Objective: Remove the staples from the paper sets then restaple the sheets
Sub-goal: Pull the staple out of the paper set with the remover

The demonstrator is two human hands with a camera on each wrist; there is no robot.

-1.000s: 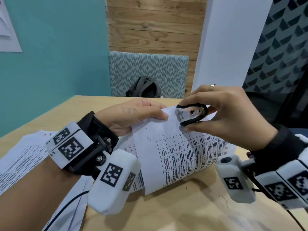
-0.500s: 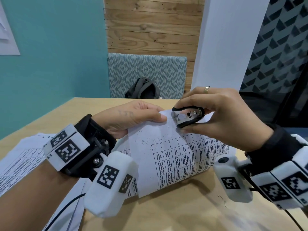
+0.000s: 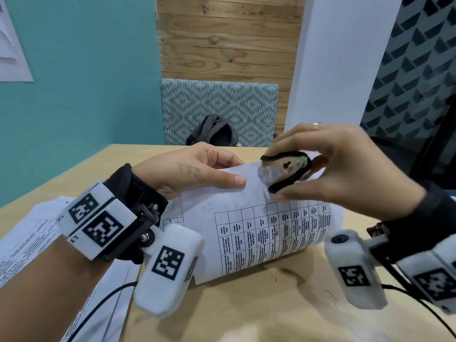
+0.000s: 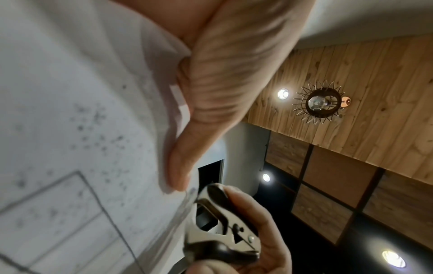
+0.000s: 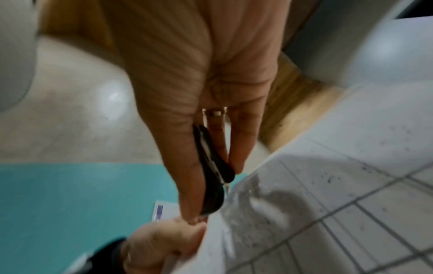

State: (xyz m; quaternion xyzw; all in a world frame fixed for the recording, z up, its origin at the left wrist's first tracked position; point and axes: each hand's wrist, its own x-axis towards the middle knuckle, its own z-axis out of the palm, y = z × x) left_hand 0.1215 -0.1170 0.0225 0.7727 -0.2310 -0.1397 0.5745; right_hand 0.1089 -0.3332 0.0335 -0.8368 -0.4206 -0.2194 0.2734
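Note:
A stapled paper set (image 3: 259, 233) printed with a table curves up off the wooden table (image 3: 246, 312). My left hand (image 3: 197, 169) pinches its top edge, thumb lying flat on the front sheet; the left wrist view shows that thumb (image 4: 187, 163) on the paper set (image 4: 70, 129). My right hand (image 3: 333, 169) pinches a black and metal staple remover (image 3: 286, 172) whose claws meet the sheet's top corner, beside a thin staple wire (image 3: 254, 175). The staple remover (image 4: 222, 228) and the staple remover (image 5: 211, 178) show at the paper's edge in both wrist views.
More printed sheets (image 3: 32, 243) lie on the table at the left, under my left forearm. A pulled staple (image 3: 330, 293) lies on the wood near my right wrist. A black backpack (image 3: 214, 132) sits on a patterned chair (image 3: 222, 104) beyond the table's far edge.
The right hand has tilted the staple remover and pulled it slightly right and up at the corner; a thin staple wire now shows beside its claws. The left hand keeps its pinch.

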